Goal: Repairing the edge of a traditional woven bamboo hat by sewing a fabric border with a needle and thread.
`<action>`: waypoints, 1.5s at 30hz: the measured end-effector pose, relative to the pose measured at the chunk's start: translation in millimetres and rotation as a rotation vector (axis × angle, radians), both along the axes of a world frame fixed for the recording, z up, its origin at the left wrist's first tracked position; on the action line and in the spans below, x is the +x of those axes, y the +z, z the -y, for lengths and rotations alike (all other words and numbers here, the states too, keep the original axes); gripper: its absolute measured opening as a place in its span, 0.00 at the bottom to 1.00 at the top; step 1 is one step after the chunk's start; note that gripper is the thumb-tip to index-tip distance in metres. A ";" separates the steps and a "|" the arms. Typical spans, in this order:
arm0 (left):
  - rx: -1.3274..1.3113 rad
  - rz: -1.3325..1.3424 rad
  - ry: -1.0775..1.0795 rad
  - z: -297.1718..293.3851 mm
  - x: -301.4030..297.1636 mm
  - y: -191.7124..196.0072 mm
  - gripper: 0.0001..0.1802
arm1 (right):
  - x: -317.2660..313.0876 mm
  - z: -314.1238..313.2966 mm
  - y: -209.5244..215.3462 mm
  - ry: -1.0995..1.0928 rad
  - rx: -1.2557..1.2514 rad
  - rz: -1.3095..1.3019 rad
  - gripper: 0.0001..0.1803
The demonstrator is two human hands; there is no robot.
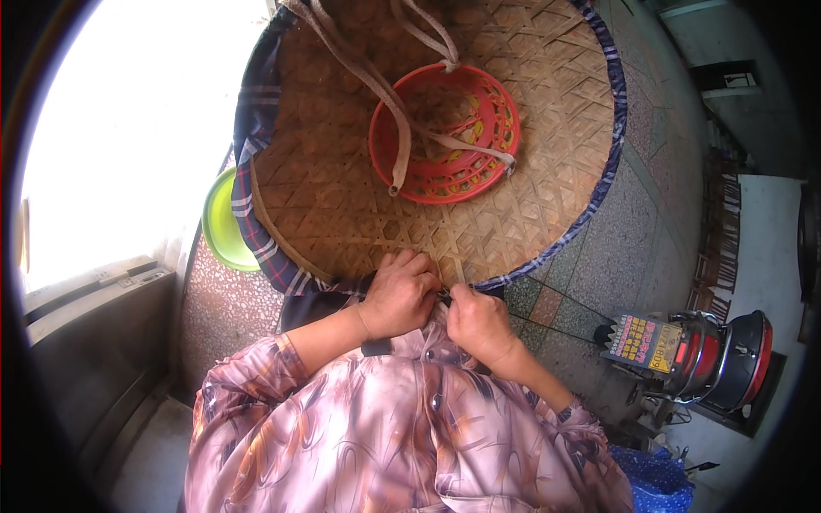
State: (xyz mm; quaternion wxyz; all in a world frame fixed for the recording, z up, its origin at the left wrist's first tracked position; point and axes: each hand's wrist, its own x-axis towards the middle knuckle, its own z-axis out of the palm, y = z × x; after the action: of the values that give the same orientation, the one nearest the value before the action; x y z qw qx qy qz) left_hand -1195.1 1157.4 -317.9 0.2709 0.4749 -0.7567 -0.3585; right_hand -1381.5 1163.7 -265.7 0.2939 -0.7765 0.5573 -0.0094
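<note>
A large woven bamboo hat (342, 188) lies upside down in front of me, its rim bound with blue checked cloth (248, 214). A red plastic head ring (445, 132) sits in its middle, with beige straps (398, 111) across it. My left hand (398, 295) grips the near rim of the hat, fingers curled over the edge. My right hand (479, 321) is beside it, pinching something small and thin at the cloth binding; what it pinches is too small to tell. A dark thread (564, 329) runs from my right hand toward the right.
A lime green plastic dish (221, 227) peeks out under the hat's left side. A speckled terrazzo floor (633, 239) lies below. At the right stands a red and black appliance (718, 359) with a colourful label. A grey ledge (94, 325) is at the left.
</note>
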 end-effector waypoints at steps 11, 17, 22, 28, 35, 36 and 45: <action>-0.008 0.007 -0.005 0.2 -0.1 -0.6 0.06 | -2.5 11.0 5.3 0.057 0.045 -0.030 0.04; -0.012 0.005 -0.001 0.7 -0.4 -0.2 0.06 | -4.7 13.3 5.3 0.064 0.058 0.000 0.04; -0.009 -0.002 -0.001 0.8 0.2 -0.3 0.05 | -4.5 15.1 5.5 0.084 0.060 -0.016 0.04; -0.001 0.003 -0.009 1.7 0.3 0.7 0.05 | 2.6 18.6 6.5 0.114 0.054 -0.007 0.03; -0.007 0.005 -0.015 1.7 1.5 -0.3 0.05 | -0.1 18.4 6.6 0.102 0.061 -0.001 0.04; -0.007 0.005 -0.015 1.6 1.4 -0.3 0.05 | -0.4 18.4 6.8 0.102 0.072 -0.009 0.04; -0.007 0.006 -0.019 1.1 2.4 -0.1 0.06 | -1.4 22.0 8.2 0.100 0.107 -0.025 0.04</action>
State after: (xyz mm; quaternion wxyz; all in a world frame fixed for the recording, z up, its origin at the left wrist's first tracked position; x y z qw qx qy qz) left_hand -1192.7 1156.4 -317.9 0.2665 0.4679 -0.7632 -0.3571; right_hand -1382.9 1141.8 -257.5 0.3282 -0.7866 0.5210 0.0450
